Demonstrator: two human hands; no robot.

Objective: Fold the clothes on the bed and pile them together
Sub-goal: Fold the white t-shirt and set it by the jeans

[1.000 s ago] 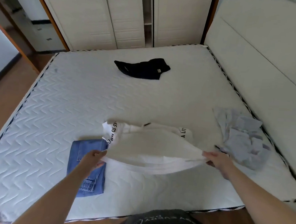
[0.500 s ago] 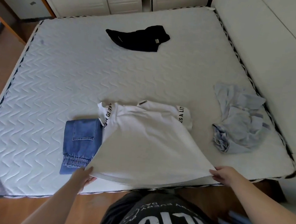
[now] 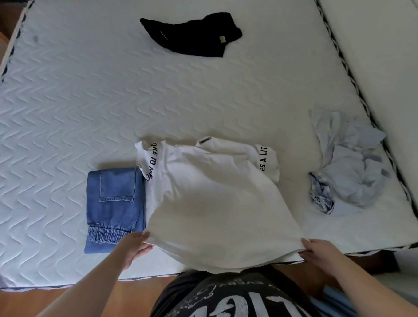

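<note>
The left hand (image 3: 134,245) reaches in from the near left with its forearm stretched forward, fingers curled around the near left corner of the white T-shirt (image 3: 214,207). The right hand (image 3: 319,252) comes in from the near right, arm bent at a shallow angle, and pinches the shirt's near right corner at the hem. Between the two hands the hem hangs in a curve over the near edge of the bed (image 3: 85,89), in front of the person's dark printed shirt (image 3: 230,306). The rest of the white T-shirt lies spread away from the hands on the mattress, its sleeves with black lettering at the far end.

Just left of the T-shirt, touching its left sleeve and close to the left hand, sits a folded pair of blue jeans (image 3: 114,206). To the right, apart from the T-shirt and near the bed's right edge, lies a crumpled pale blue garment (image 3: 349,162). A black garment (image 3: 193,33) lies unfolded far across the bed, well apart from the others.
</note>
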